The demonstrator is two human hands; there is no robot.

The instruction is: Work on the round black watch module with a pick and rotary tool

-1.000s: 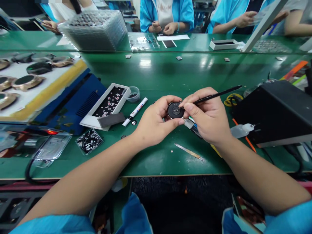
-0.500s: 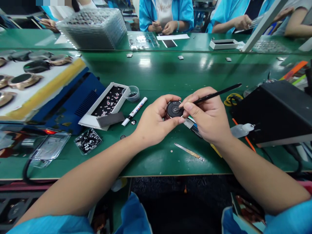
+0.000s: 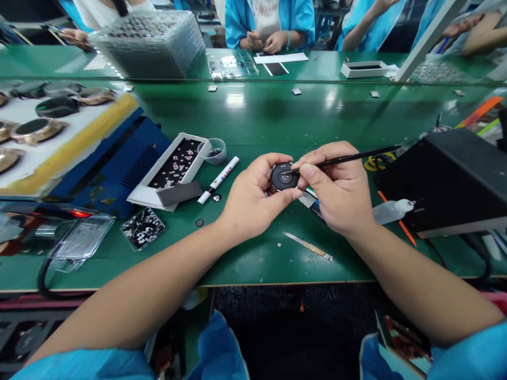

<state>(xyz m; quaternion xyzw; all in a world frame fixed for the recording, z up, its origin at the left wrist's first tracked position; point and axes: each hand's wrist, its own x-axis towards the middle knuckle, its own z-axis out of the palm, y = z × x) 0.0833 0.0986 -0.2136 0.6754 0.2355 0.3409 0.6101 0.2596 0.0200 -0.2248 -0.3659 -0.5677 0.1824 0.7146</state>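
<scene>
Left hand (image 3: 257, 198) curled, pinching round black disc (image 3: 284, 176) by edges; right hand (image 3: 338, 184), fingers bent, grips black stick (image 3: 356, 156).

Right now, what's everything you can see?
Round part: one, black, centre
Thin tool: one, black, centre
Marker: one, white, left
Parts tray: one, white, left
Cup: one, clear, left
Watches: several, gold or black, left
Stand: one, blue, left
Big box: one, black, right
Bottle: one, whitish, right
Strip: one, silver-tan, front
Tray stack: one, clear, back left
Bench: one, green, throughout
People: several, blue or white tops, back
Left hand: one, bare, centre
Right hand: one, bare, centre
</scene>
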